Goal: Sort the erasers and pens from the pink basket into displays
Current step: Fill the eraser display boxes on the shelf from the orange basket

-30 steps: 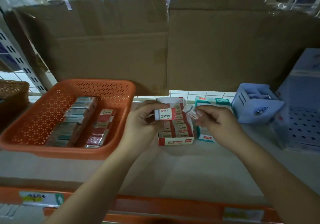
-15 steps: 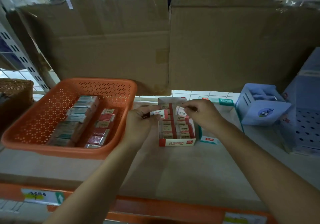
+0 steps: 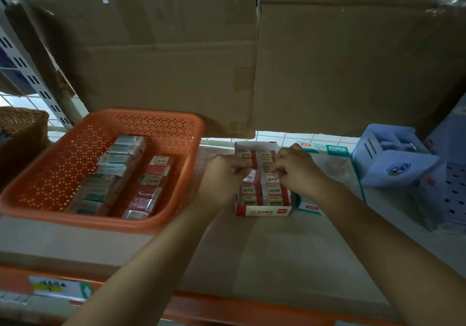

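Observation:
A pink-orange perforated basket (image 3: 63, 182) sits on the shelf at the left, holding a row of red-sleeved erasers (image 3: 151, 187) and a row of grey-green ones (image 3: 111, 174). To its right stands a red-and-white display box (image 3: 263, 211) filled with 2B erasers in two columns. My left hand (image 3: 222, 179) pinches a tilted red eraser (image 3: 249, 178) over the box's left column. My right hand (image 3: 296, 171) pinches another 2B eraser (image 3: 272, 179) lying in the right column. Both hands are over the middle of the box.
A teal-and-white display box (image 3: 327, 149) lies right of the red one. A blue plastic organiser (image 3: 393, 159) and a perforated pale container (image 3: 451, 194) stand at the right. Brown cardboard (image 3: 176, 60) hangs behind. A wicker basket (image 3: 22, 134) sits at the far left.
Both hands have moved down and forward from above the box into it, carrying one eraser each; the erasers now sit at the level of the box's rows.

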